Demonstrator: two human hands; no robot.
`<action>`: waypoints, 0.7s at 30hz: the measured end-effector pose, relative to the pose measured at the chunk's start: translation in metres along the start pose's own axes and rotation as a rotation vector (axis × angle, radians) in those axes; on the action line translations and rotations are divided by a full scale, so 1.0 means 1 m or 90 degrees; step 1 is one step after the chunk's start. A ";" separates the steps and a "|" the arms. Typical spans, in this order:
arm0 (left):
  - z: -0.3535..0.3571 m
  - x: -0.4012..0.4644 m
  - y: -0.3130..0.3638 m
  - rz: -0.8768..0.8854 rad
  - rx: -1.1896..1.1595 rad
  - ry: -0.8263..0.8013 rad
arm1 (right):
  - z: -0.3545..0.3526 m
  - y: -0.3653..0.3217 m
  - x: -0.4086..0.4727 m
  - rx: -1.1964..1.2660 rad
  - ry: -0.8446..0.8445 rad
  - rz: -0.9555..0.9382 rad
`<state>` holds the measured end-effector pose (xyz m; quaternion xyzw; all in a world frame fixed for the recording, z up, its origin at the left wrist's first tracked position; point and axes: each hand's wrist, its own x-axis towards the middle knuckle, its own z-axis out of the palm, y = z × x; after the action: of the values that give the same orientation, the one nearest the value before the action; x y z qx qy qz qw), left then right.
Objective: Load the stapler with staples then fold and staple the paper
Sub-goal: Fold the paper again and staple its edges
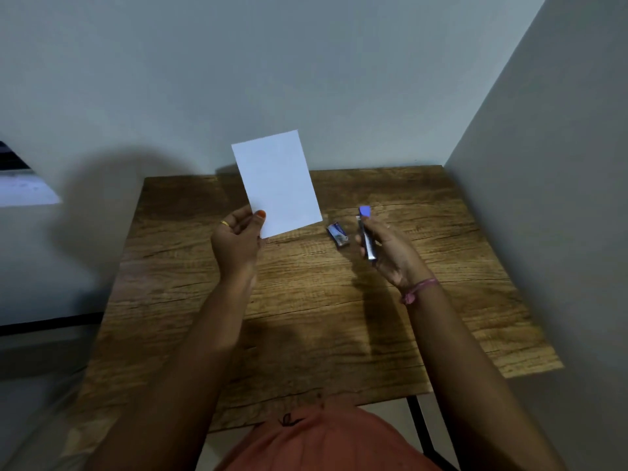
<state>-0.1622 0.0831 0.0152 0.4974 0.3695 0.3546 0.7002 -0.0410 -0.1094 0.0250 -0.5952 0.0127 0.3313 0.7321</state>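
- Head view, nearest zone: the wood-grain tabletop with black metal legs (306, 317) is bare between the forearms — ample room to lay a sheet down and crease it.
- Left hand (236, 241): closed in a pinch on the lower corner of the white rectangular sheet of paper (278, 183), which is held upright, clear of the table. Risk: a one-corner grip lets the sheet droop or swing when the stapler meets it.
- Right hand (390, 251): wrapped around the slim silver stapler with a blue tip (366, 234), raised just above the surface. Whether it is loaded cannot be told; an empty or badly seated magazine would jam or misfire.
- Small blue-and-silver staple box (337, 234): lying on the table between the hands, just beside the stapler. Risk: a passing hand could knock it and spill staples.
- Paper appears unfolded or already halved — cannot tell.
- Far zone: the table's back edge meets the grey wall (306, 79), and a second wall closes the right side. Open room lies left and toward the person.
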 end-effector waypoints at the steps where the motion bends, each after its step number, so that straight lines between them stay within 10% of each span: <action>1: -0.004 0.003 -0.004 -0.008 0.017 0.009 | -0.008 0.005 0.005 -0.032 0.033 -0.009; 8: -0.032 0.017 -0.043 -0.063 0.236 0.026 | -0.045 0.035 0.034 -0.549 0.284 -0.175; 21: -0.039 0.005 -0.068 0.097 0.475 -0.036 | -0.033 0.047 0.056 -0.478 0.380 -0.189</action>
<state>-0.1853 0.0869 -0.0602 0.7538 0.4160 0.2328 0.4523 -0.0087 -0.1091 -0.0481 -0.8818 0.0163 0.0205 0.4709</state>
